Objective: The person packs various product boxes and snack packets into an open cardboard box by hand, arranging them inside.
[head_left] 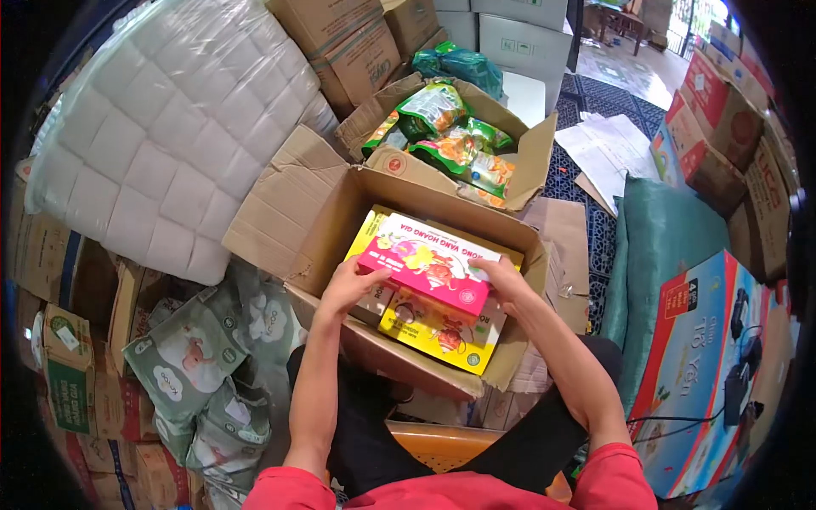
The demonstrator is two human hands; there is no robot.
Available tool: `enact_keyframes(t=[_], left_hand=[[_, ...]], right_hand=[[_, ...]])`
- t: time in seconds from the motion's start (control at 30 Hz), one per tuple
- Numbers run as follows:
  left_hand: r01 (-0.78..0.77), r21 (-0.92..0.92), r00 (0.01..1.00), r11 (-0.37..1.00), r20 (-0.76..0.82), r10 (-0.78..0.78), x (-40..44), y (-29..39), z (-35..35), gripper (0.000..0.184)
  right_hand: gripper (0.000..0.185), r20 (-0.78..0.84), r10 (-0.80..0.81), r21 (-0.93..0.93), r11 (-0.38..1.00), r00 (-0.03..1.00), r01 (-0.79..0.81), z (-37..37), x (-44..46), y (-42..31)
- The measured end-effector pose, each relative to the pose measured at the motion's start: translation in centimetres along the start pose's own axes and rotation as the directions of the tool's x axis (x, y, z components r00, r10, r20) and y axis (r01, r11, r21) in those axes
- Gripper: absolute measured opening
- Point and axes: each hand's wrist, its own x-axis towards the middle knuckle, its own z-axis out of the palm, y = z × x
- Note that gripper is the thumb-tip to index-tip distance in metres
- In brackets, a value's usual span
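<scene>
Both my hands hold a pink and white printed box (429, 265) over an open cardboard carton (340, 225). My left hand (348, 287) grips its left end, thumb on the front face. At the right end, my right hand (503, 285) is closed on it, the thumb near the upper corner. Beneath it, inside the carton, lie yellow printed boxes (442, 333), partly covered by the pink box. The carton's flaps are folded outward, and it stands in front of my knees.
Behind is another open carton (529, 174) with green and orange pouches (459, 149). A large plastic-wrapped white bundle (170, 127) stands left, above grey-green diaper packs (191, 357). A teal cushion (671, 263) and a blue and red box (688, 374) flank the right. Papers (612, 153) lie on the floor.
</scene>
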Motion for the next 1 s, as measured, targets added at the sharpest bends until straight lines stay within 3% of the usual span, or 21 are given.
enact_keyframes(t=[0.03, 0.13, 0.17, 0.2, 0.3, 0.4, 0.43, 0.57, 0.67, 0.77, 0.87, 1.0], left_hand=[[-0.085, 0.002, 0.996, 0.996, 0.038, 0.085, 0.9, -1.2, 0.4, 0.034], [-0.049, 0.092, 0.992, 0.995, 0.125, 0.037, 3.8, -3.0, 1.1, 0.038], [-0.091, 0.13, 0.991, 0.987, 0.107, 0.078, 4.2, -2.8, 1.8, 0.043], [-0.078, 0.163, 0.994, 0.984, 0.092, 0.064, 4.3, -2.8, 2.3, 0.042], [-0.086, 0.307, 0.996, 0.948, 0.047, 0.075, 2.6, 1.0, 4.1, 0.05], [-0.156, 0.253, 0.986, 0.955, 0.097, 0.135, 2.7, 0.9, 4.6, 0.052], [-0.105, 0.311, 0.987, 0.945, 0.151, 0.06, 1.5, 3.0, 4.1, 0.057], [-0.117, 0.134, 0.98, 0.984, 0.176, 0.093, 1.9, 1.5, 4.0, 0.07], [-0.175, 0.16, 0.978, 0.972, 0.142, 0.152, 2.4, 0.4, 4.0, 0.072], [-0.169, 0.132, 0.96, 0.977, 0.248, 0.133, 2.8, -0.4, 4.0, 0.071], [-0.148, 0.011, 0.958, 0.989, 0.249, 0.14, 3.1, -1.0, 4.1, 0.069], [-0.212, 0.012, 0.93, 0.977, 0.31, 0.198, 3.5, -1.7, 4.1, 0.077]], right_hand=[[0.038, 0.015, -0.047, 0.031, 0.998, 0.999, 0.046, -0.8, 2.0, 1.6], [0.036, -0.017, -0.238, 0.027, 0.971, 0.971, 0.239, -2.5, 4.3, 3.9], [0.038, -0.084, -0.149, 0.066, 0.986, 0.985, 0.154, -2.3, 2.4, 2.5], [0.041, -0.045, -0.114, 0.097, 0.988, 0.993, 0.117, -3.8, 4.6, 3.8], [0.037, -0.232, -0.095, 0.11, 0.986, 0.968, 0.123, -3.4, 1.2, 1.1], [0.033, -0.074, -0.126, 0.233, 0.962, 0.989, 0.139, -5.6, 3.9, 2.9], [0.032, -0.081, -0.146, 0.178, 0.971, 0.986, 0.159, -5.6, 3.4, 2.7], [0.032, -0.178, -0.212, 0.043, 0.974, 0.961, 0.223, -4.8, 2.1, 2.1], [0.038, -0.168, -0.389, -0.307, 0.894, 0.906, 0.327, -5.3, 1.9, 3.0], [0.049, -0.226, -0.529, -0.401, 0.816, 0.818, 0.417, -5.7, 3.2, 4.5], [0.054, -0.154, -0.459, -0.354, 0.852, 0.875, 0.385, -6.0, 2.0, 4.1], [0.045, -0.162, -0.479, -0.497, 0.795, 0.862, 0.348, -5.0, 0.1, 3.4]])
